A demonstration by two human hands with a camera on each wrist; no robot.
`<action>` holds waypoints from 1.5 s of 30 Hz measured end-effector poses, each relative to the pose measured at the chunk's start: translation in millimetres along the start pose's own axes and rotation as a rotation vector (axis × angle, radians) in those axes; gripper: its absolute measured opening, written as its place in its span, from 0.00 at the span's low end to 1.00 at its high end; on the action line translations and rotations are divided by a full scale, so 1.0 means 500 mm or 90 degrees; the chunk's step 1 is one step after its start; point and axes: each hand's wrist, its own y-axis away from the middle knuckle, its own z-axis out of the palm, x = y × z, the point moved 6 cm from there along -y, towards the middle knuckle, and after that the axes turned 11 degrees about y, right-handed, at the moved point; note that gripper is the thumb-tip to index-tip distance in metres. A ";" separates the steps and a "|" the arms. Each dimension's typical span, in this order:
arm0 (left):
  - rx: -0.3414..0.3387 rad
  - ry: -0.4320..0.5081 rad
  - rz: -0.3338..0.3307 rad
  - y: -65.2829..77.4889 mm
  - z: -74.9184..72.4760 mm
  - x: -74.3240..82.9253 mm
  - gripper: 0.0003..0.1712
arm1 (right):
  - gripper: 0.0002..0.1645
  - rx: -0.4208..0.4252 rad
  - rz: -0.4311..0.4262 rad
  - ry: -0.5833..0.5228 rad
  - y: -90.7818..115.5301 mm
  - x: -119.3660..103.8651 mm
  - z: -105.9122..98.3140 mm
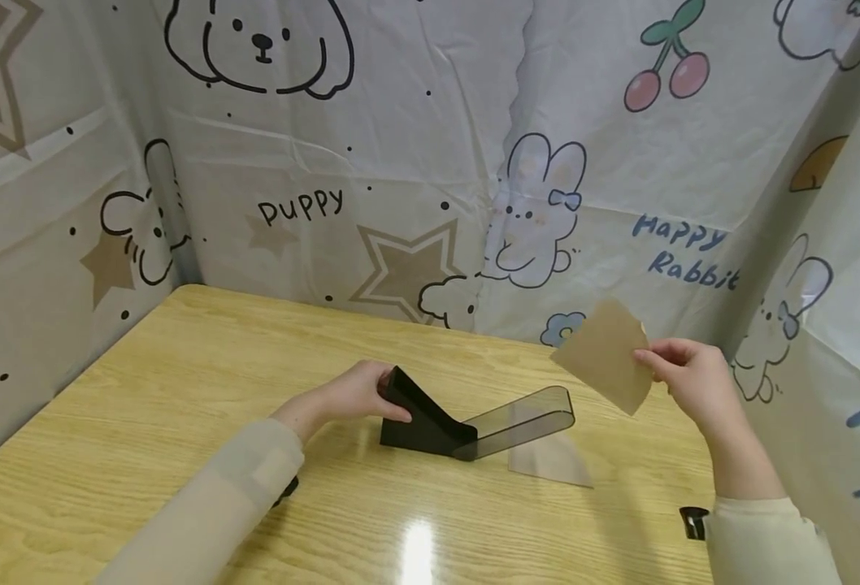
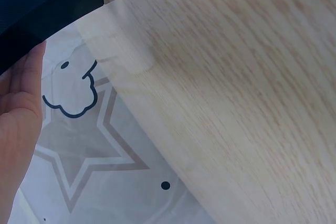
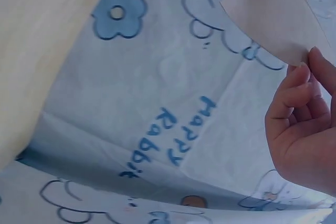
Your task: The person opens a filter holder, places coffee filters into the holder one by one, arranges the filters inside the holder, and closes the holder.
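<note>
In the head view my left hand (image 1: 357, 394) grips the tall back end of a black wedge-shaped coffee filter holder (image 1: 426, 422) over the table. Its smoky see-through lid (image 1: 525, 418) is swung out to the right. My right hand (image 1: 693, 378) pinches a brown fan-shaped paper coffee filter (image 1: 609, 357) by its edge between thumb and fingers, raised above the table. Another fan-shaped filter paper (image 1: 554, 465) lies flat beneath the lid, partly seen through it. The left wrist view shows the holder's dark side (image 2: 52, 11) above the left fingers (image 2: 29, 72).
The wood-grain table (image 1: 145, 406) runs back to a white printed curtain (image 1: 401, 162), which also hangs along the left and right sides. Small black pieces show beside both sleeves, including one (image 1: 693, 522) near the right forearm.
</note>
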 end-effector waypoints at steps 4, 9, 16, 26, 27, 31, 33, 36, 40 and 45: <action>0.001 -0.005 -0.003 0.000 -0.002 0.002 0.12 | 0.24 0.013 -0.027 -0.005 0.000 -0.041 -0.021; 0.000 -0.009 -0.010 -0.002 -0.002 -0.001 0.13 | 0.22 0.002 -0.051 0.010 0.002 -0.095 -0.026; 0.002 -0.008 -0.016 -0.003 -0.004 -0.005 0.13 | 0.17 -0.018 -0.111 -0.001 -0.004 -0.168 0.001; 0.008 -0.019 -0.024 -0.003 -0.004 -0.002 0.13 | 0.11 -0.055 -0.163 -0.023 -0.011 -0.228 0.063; 0.008 -0.019 -0.024 -0.003 -0.004 -0.002 0.13 | 0.11 -0.061 -0.164 -0.025 -0.012 -0.231 0.069; 0.006 -0.019 -0.018 -0.003 -0.005 -0.002 0.13 | 0.10 -0.076 -0.167 -0.025 -0.011 -0.244 0.088; 0.005 -0.016 -0.014 -0.003 -0.005 -0.001 0.13 | 0.10 -0.080 -0.169 -0.019 -0.012 -0.248 0.096; 0.005 -0.017 -0.011 -0.003 -0.006 -0.002 0.13 | 0.10 -0.089 -0.174 -0.012 -0.011 -0.256 0.109; 0.005 -0.020 -0.014 -0.004 -0.005 -0.004 0.13 | 0.10 -0.104 -0.178 0.007 -0.009 -0.262 0.130; 0.001 -0.012 -0.011 -0.004 -0.003 -0.003 0.13 | 0.08 -0.114 -0.194 0.032 -0.007 -0.269 0.156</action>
